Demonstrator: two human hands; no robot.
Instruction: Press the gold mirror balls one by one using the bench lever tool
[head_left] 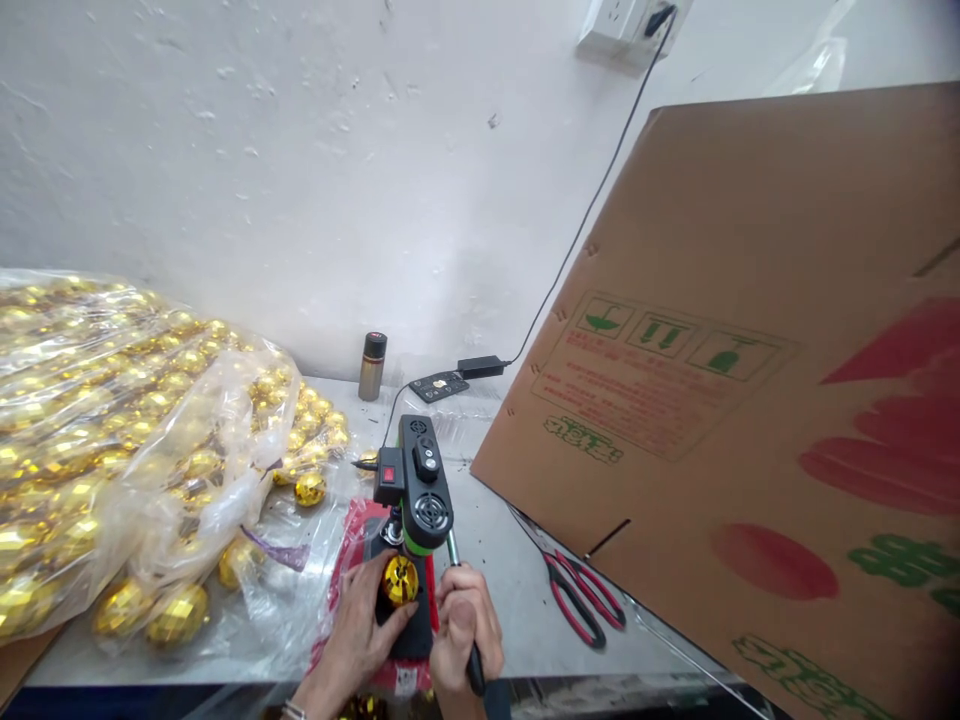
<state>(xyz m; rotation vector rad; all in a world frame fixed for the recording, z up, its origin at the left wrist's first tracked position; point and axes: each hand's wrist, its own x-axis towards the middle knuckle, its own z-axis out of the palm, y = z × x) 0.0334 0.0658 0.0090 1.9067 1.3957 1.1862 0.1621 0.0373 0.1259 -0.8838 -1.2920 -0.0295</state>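
Note:
My left hand (pixel 360 630) pinches a small gold faceted ball (pixel 400 579) and holds it under the head of a small black and green bench machine (pixel 416 485). That machine has a red switch on its side and stands on a black base over a red sheet (pixel 352 545). My right hand (pixel 463 630) is closed round the machine's lever handle (pixel 454 552), a metal rod with a black grip that sticks out below my fist.
A clear plastic bag (pixel 112 440) full of gold balls lies at the left, with loose balls spilling beside it. A large cardboard box (pixel 750 400) leans at the right. Red-handled scissors (pixel 577 595), a small metal can (pixel 371 365) and a power adapter (pixel 480 367) lie on the table.

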